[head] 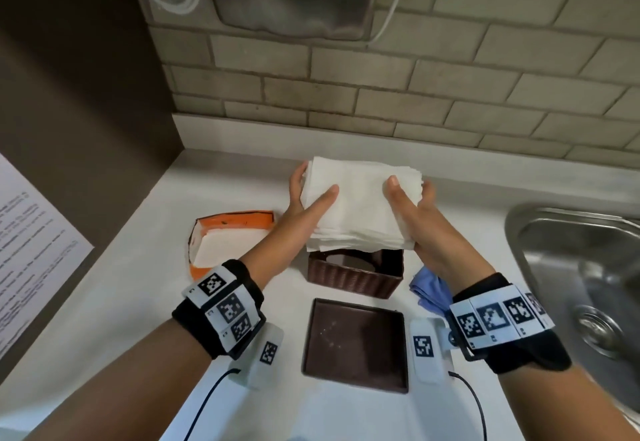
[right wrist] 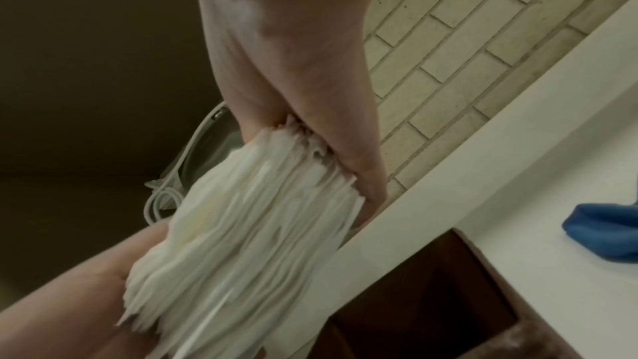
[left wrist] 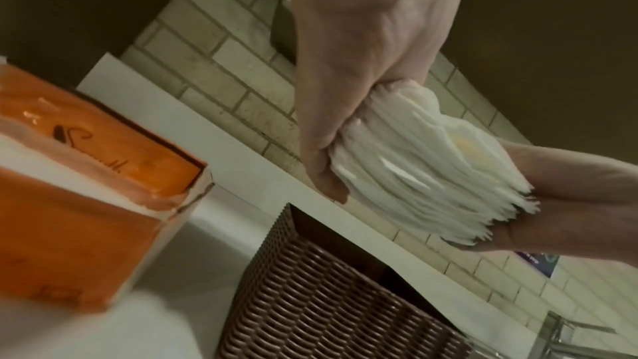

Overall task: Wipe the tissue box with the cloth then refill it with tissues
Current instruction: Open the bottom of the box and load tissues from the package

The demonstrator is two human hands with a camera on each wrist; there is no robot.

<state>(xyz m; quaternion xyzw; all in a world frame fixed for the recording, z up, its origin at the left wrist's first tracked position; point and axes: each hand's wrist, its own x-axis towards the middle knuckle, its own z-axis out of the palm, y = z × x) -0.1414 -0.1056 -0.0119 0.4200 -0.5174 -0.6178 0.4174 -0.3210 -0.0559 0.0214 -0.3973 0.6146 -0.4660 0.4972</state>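
White, soft paper makes up the thick square stack of tissues (head: 360, 201), which in the head view is held in the air just above the open brown woven-pattern tissue box (head: 356, 276). The stack is gripped at its two sides: the left hand (head: 304, 198) has its thumb laid on top and its fingers curled round the far left edge, and the right hand (head: 412, 205) is placed likewise on the right edge. The flat brown square lid (head: 355, 343) is seen lying on the white counter (head: 242, 177) nearer the person, apart from the box. A crumpled blue cloth (head: 429, 288) is seen just right of the box, and an opened orange carton with white tissues left in it (head: 228, 240) to its left. A steel sink (head: 571, 260) is set in the counter at the right.

In the left wrist view the loose layered edges of the stack are shown, pinched between thumb and fingers, with the box's textured wall below and the carton beside it.

In the right wrist view the sheets are seen fanned and uneven at the free edge, above the box's dark opening.

The stack is judged light, limp and compressible, likely to splay or shed sheets; it is best squeezed firmly at opposite sides, kept level, and lowered squarely so no corners are caught on the rim.
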